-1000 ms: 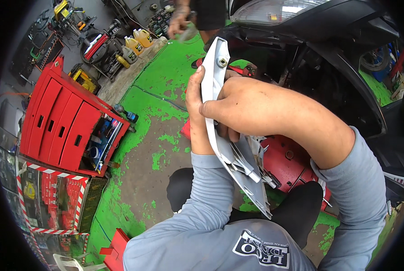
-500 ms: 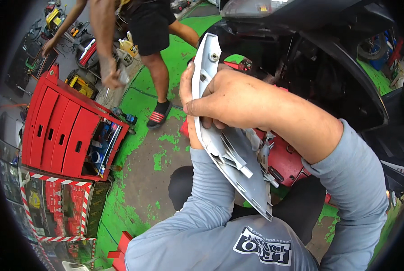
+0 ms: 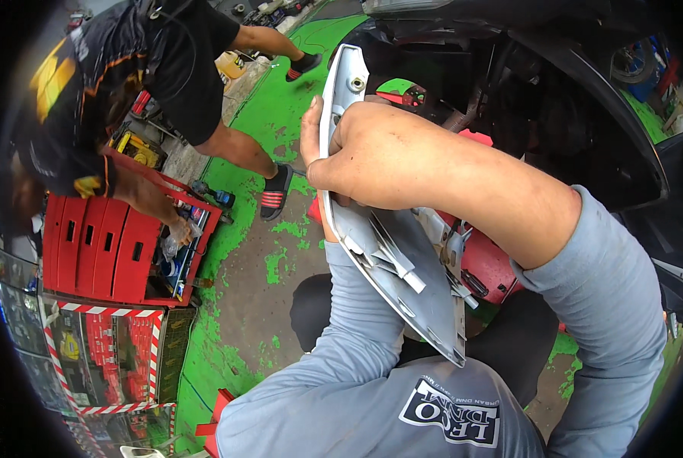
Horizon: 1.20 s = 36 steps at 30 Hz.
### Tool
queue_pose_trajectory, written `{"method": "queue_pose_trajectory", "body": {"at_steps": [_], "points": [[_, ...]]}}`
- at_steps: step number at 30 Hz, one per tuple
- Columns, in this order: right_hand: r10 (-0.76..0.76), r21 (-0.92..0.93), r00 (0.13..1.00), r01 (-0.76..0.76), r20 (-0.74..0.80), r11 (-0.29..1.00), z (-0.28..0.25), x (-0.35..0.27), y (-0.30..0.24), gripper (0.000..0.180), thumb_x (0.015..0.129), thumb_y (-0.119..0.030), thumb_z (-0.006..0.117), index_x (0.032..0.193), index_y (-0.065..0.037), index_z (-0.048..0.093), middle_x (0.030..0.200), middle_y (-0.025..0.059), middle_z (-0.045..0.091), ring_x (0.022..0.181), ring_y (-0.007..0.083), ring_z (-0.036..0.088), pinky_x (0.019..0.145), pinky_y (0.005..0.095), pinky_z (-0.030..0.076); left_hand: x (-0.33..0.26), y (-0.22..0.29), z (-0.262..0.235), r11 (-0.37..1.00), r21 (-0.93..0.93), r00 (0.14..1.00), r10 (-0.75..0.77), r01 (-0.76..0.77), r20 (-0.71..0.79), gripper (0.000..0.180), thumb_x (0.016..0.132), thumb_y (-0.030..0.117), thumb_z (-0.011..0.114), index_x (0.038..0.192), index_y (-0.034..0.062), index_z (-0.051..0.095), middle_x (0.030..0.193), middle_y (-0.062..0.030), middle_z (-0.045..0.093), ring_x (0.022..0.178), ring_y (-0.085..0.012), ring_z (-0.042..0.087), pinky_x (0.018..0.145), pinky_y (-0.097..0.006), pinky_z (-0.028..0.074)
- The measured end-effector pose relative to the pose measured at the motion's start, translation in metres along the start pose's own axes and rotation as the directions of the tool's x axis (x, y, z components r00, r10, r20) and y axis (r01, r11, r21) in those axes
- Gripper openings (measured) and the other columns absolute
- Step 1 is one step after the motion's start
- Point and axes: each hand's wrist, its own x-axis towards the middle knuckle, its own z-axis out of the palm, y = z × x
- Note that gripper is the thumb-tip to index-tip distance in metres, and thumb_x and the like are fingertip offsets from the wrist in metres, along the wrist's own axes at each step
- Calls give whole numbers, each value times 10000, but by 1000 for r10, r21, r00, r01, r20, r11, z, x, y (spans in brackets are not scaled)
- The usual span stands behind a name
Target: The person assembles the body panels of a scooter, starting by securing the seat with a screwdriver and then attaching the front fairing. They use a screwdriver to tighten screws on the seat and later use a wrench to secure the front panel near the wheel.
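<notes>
A long pale-grey plastic fairing panel point(image 3: 422, 309) is held upright and tilted in front of my chest, its ribbed inner side with clips and a screw boss facing me. Around its upper part my right hand point(image 3: 368, 156) is closed, thumb over the left edge and the other fingers mostly hidden. My left hand point(image 3: 311, 131) grips the same panel from behind; only some fingers show past its left edge. Beyond the panel's lower right lies a glossy red body part point(image 3: 490, 263), near my knees.
A co-worker point(image 3: 181, 69) bends over a red tool cabinet point(image 3: 90, 248), one hand in its open top with something clear. A dark motorcycle body point(image 3: 555, 114) stands at the right. A glass display case point(image 3: 112, 359) with striped edging is at the lower left.
The co-worker has bent down and brought a hand to the tool cabinet's open top. My hands and the panel have shifted slightly up and left, still gripping.
</notes>
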Motion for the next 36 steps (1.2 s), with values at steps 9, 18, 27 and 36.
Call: {"method": "queue_pose_trajectory", "body": {"at_steps": [9,18,27,36], "points": [[34,35,996,-32,-81,999,9,6,6,355,802,-263,614,746,71,722,675,247,666,654,331,694,718,412,565,2,-6,2,1000,9,1000,20,-19,-18,521,1006,461,422,1240,31,604,1026,-217,693,724,-288,674,623,-410,587],[31,100,999,-26,-42,995,10,6,17,488,888,-406,605,716,31,734,658,164,693,638,265,699,694,391,564,6,-8,3,999,10,999,48,-48,-27,519,1006,458,421,1247,37,605,1044,-219,693,721,-287,670,621,-414,585],[109,381,994,-113,31,918,-17,-16,16,736,1009,-603,413,796,19,744,644,108,681,574,170,632,581,305,488,10,-3,14,997,11,996,78,-78,-35,517,1007,456,419,1254,42,606,1061,-222,692,717,-286,666,618,-417,582],[161,492,955,-20,-248,871,-15,-94,31,703,1013,-552,448,765,40,735,570,76,624,541,114,585,523,251,412,15,-8,15,995,4,995,97,-97,-34,515,1007,453,417,1261,48,607,1078,-224,692,714,-285,662,615,-421,579]]}}
